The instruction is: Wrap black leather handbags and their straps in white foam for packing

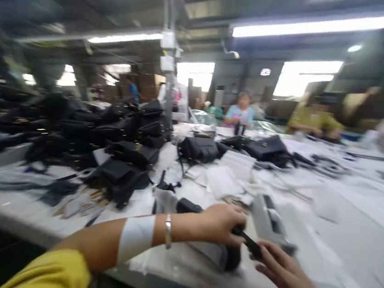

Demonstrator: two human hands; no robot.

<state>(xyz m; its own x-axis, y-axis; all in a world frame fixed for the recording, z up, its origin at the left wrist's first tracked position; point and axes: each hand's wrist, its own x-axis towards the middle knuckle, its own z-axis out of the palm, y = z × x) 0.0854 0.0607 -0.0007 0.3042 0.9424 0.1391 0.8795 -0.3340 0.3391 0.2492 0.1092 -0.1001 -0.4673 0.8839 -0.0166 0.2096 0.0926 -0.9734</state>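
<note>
A black strap (249,243) is stretched between my two hands over the table. My left hand (223,222), with a bracelet at the wrist, closes its fingers round the strap's left end. The fingers of my right hand (277,262) pinch its other end. Under my left forearm lies a black and grey item (230,258), probably a bag, largely hidden by the arm. Just beyond my right hand stands a grey tape dispenser (268,217). Motion blur hides the fine detail of the strap.
Black bags (127,132) are heaped at the left and more lie ahead. White paper sheets (228,176) cover the middle of the table (351,236). A metal post (168,90) rises beyond. Two people, one in blue (240,112) and one in yellow (314,118), work across the table.
</note>
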